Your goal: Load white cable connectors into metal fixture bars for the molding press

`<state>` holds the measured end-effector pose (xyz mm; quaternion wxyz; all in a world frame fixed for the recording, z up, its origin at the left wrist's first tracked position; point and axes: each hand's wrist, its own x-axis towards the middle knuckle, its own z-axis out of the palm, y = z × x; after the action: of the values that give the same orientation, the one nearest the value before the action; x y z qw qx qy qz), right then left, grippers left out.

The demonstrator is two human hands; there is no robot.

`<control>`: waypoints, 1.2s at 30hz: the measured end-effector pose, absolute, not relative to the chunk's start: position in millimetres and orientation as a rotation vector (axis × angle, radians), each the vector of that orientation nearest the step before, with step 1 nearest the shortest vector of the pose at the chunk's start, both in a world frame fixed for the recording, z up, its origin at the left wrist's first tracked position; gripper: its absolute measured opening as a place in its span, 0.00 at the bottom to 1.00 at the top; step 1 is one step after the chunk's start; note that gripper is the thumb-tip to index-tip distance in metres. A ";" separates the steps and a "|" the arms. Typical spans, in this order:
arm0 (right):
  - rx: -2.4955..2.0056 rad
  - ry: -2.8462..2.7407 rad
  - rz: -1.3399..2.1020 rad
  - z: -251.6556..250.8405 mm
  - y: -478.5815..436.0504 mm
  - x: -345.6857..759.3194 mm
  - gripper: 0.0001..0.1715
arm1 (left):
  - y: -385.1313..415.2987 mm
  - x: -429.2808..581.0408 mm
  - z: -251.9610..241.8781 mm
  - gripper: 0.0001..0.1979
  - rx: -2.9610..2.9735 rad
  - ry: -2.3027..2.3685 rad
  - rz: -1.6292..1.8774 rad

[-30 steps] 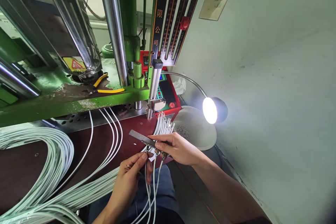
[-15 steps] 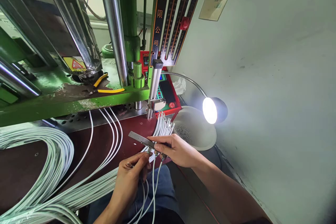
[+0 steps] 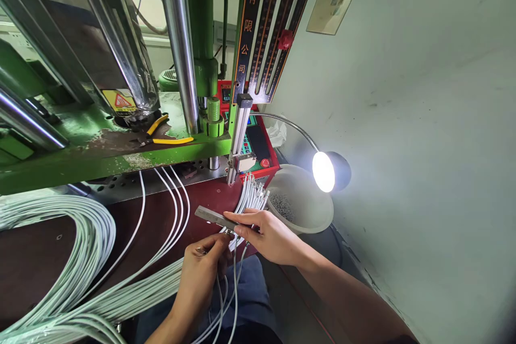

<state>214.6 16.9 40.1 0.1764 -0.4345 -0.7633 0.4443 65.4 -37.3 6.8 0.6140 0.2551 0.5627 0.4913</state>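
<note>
My right hand (image 3: 274, 236) is closed round a flat grey metal bar (image 3: 213, 217), fingers on top and thumb along its near side. White cables (image 3: 235, 290) hang from the bar's underside, their ends largely covered by my fingers. Close against it on the left, my left hand (image 3: 203, 260) pinches a cable's small metal connector at the bar's lower edge. A ring-like metal piece also shows at the curled fingers of that hand. Just behind both hands lies a bundle of white cables with metal-tipped ends (image 3: 253, 193).
A green press (image 3: 161, 158) stands ahead, with yellow-handled pliers (image 3: 173, 141) on its ledge. Coiled white cables (image 3: 92, 231) cover the table's left. At right are a lit gooseneck lamp (image 3: 323, 172), a white bucket (image 3: 314, 215) holding small metal parts, and a red control box (image 3: 262, 145).
The bar has tilted slightly in my right hand, and the connectors below it are more hidden. My left hand keeps its pinch beside the bar. The view has shifted a little.
</note>
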 end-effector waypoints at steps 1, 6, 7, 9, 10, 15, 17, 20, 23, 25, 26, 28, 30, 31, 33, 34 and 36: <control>-1.220 -2.162 1.261 39.0 18.9 214.9 0.25 | -36.7 65.5 5.5 0.13 0.588 1.286 1.132; -1.183 -2.067 1.386 36.3 33.3 221.5 0.23 | -39.0 60.3 -5.2 0.15 0.507 1.192 1.118; -1.195 -2.056 1.413 37.0 35.7 224.0 0.23 | -40.7 58.2 -8.3 0.16 0.493 1.191 1.121; -1.212 -2.055 1.458 39.4 39.1 229.9 0.24 | -44.4 53.6 -14.4 0.18 0.494 1.186 1.118; -1.214 -2.062 1.479 40.7 40.0 233.0 0.24 | -46.0 51.5 -16.6 0.18 0.513 1.181 1.110; -1.229 -2.160 1.506 44.0 40.1 244.6 0.26 | -45.8 45.5 -15.2 0.22 0.676 1.191 1.035; -1.240 -2.186 1.496 43.8 39.1 245.6 0.26 | -44.0 45.6 -11.0 0.26 0.709 1.187 1.016; -1.252 -2.207 1.497 43.6 37.3 243.6 0.26 | -43.0 46.6 -6.2 0.26 0.724 1.194 1.029; -1.248 -2.221 1.483 43.8 35.6 239.8 0.25 | -42.5 47.1 -4.3 0.19 0.733 1.229 1.026; -1.235 -2.216 1.482 43.9 34.7 237.9 0.25 | -41.7 46.7 -4.5 0.16 0.770 1.260 1.011; -1.230 -2.210 1.485 43.9 34.4 237.4 0.25 | -41.2 46.5 -4.8 0.16 0.797 1.276 1.009; -1.217 -2.200 1.500 44.2 34.3 237.4 0.25 | -41.1 46.5 -5.6 0.15 0.848 1.299 1.019; -1.192 -2.194 1.523 45.0 34.7 238.6 0.25 | -42.0 47.3 -6.4 0.17 0.867 1.306 1.044; -1.175 -2.192 1.536 45.5 35.0 239.3 0.25 | -42.6 48.0 -6.8 0.19 0.860 1.308 1.061; -1.152 -2.184 1.552 46.7 35.6 240.8 0.26 | -43.9 49.2 -7.5 0.19 0.834 1.313 1.091; -1.156 -2.177 1.549 47.1 35.6 241.3 0.26 | -44.2 49.4 -7.8 0.18 0.832 1.318 1.103; -1.196 -2.167 1.521 47.0 35.3 241.7 0.25 | -44.4 48.3 -8.1 0.15 0.880 1.340 1.100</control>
<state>241.7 35.3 47.0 0.1182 -0.4088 -0.7407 0.5198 48.3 -44.4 -8.1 0.5635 0.3738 0.5693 0.4675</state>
